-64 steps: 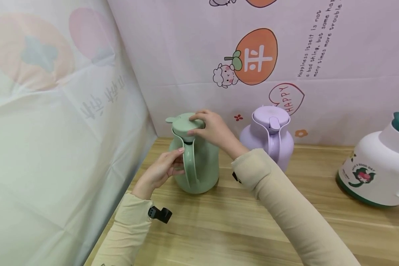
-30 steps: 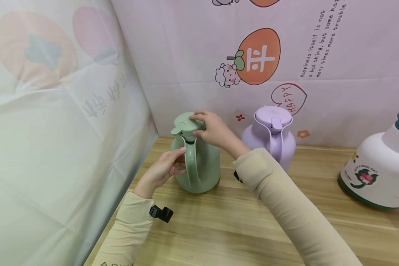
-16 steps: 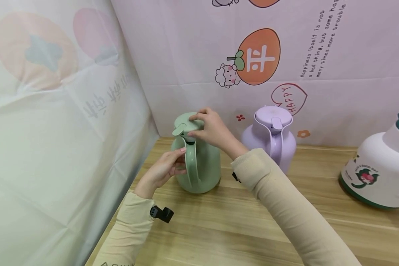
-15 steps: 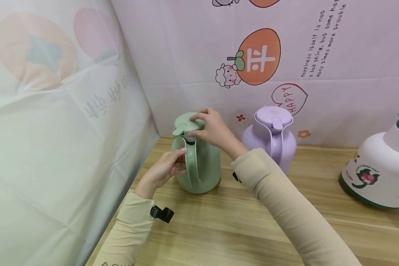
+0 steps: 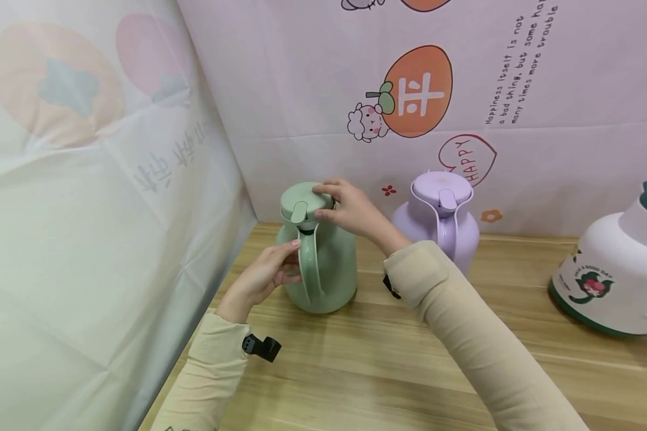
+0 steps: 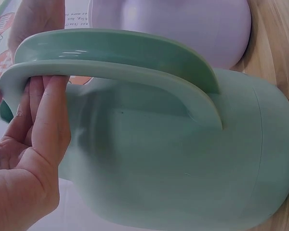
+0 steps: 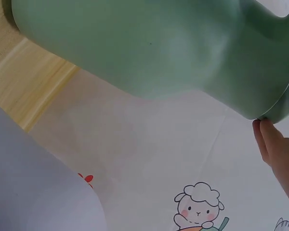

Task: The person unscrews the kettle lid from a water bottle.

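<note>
A green thermos jug (image 5: 331, 269) stands upright on the table, its handle (image 5: 308, 266) towards me. On its neck sits a round green lid (image 5: 301, 194) whose thumb lever (image 5: 299, 212) points at the handle's top. My left hand (image 5: 266, 272) holds the upper handle; in the left wrist view the fingers (image 6: 50, 115) pass beneath it, with the thumb tip at its far side. With the right hand (image 5: 350, 209) I grip the lid's right edge, fingers on top and thumb at the near side. The right wrist view shows only fingertips (image 7: 267, 130) at the lid's rim.
A lilac thermos jug (image 5: 442, 185) stands close by on the right, behind my right forearm. Farther right is a white jug (image 5: 620, 269) with a dark green lid and base. Printed cloth (image 5: 302, 78) hangs behind and on the left of the wooden table (image 5: 323, 377).
The green lid has turned under my right hand, its lever swinging from the left round to the handle. The left hand keeps its hold, and the jug stays in place.
</note>
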`<state>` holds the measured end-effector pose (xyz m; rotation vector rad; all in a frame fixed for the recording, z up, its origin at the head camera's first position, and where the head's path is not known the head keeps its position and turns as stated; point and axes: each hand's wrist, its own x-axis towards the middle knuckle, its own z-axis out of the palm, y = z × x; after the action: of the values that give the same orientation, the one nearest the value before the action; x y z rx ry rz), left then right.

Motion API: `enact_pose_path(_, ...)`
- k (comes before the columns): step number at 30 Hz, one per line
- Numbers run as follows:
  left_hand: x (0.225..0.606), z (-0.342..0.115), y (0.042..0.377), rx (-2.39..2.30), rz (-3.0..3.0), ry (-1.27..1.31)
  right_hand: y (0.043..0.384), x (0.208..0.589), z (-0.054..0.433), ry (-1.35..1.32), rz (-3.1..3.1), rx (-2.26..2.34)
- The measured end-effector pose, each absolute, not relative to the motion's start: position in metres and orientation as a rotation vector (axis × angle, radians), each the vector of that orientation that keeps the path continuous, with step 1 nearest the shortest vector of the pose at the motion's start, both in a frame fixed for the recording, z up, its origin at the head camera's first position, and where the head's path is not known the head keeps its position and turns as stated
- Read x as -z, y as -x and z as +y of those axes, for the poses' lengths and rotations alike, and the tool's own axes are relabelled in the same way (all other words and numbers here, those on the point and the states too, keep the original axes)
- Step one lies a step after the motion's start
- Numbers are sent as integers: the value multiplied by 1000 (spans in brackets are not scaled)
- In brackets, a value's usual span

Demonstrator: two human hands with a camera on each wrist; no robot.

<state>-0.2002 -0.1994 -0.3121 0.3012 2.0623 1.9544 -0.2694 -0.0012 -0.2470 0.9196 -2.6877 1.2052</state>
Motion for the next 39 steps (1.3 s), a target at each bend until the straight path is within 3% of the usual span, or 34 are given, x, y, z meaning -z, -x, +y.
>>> enact_pose_path(19,310,-199,198,-1968,2053,-307,246,233,-49,-414,-2902,-1105)
enact_pose_path(39,312,-199,199,-1948,2067,-292,255,233,-51,-371,-2930,-1215)
